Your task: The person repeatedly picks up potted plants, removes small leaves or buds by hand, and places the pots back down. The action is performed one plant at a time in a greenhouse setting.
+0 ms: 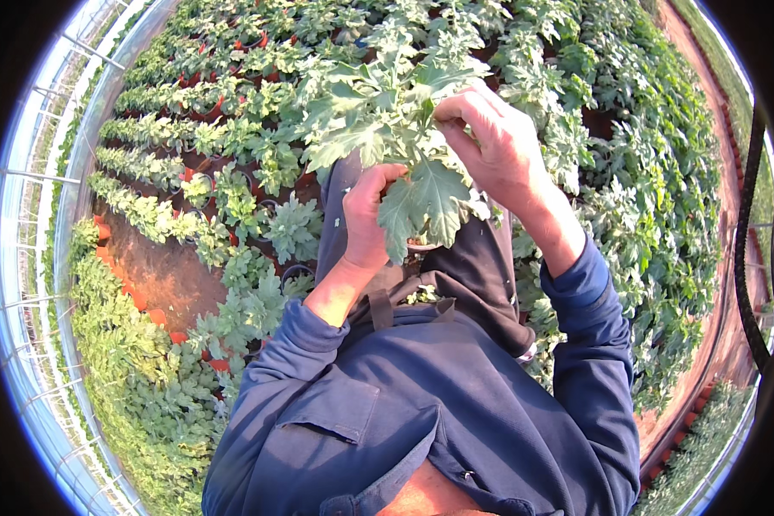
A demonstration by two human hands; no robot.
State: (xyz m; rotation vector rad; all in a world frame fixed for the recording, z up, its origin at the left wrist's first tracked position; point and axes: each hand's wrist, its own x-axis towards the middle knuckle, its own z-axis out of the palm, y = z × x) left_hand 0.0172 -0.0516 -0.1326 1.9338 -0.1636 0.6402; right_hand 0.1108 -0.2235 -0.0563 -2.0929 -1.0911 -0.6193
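A leafy potted plant, likely a chrysanthemum (435,193), stands upright between my legs, with the rim of its pot (422,246) showing below the leaves. My left hand (366,216) is curled at the plant's lower left side, the thumb at the stem and the other fingers partly hidden by a broad leaf. Higher up on the right, my right hand (496,145) has thumb and forefinger pinched together at the upper shoots. What exactly lies between those fingertips is too small to tell. Small leaf bits (424,295) lie on my lap.
Rows of similar potted plants (232,135) crowd ahead and on both sides. Bare soil (161,264) edged by orange-red pots (138,298) lies at left. Greenhouse film on metal ribs (35,245) curves along the left. A dirt path (716,309) runs at right.
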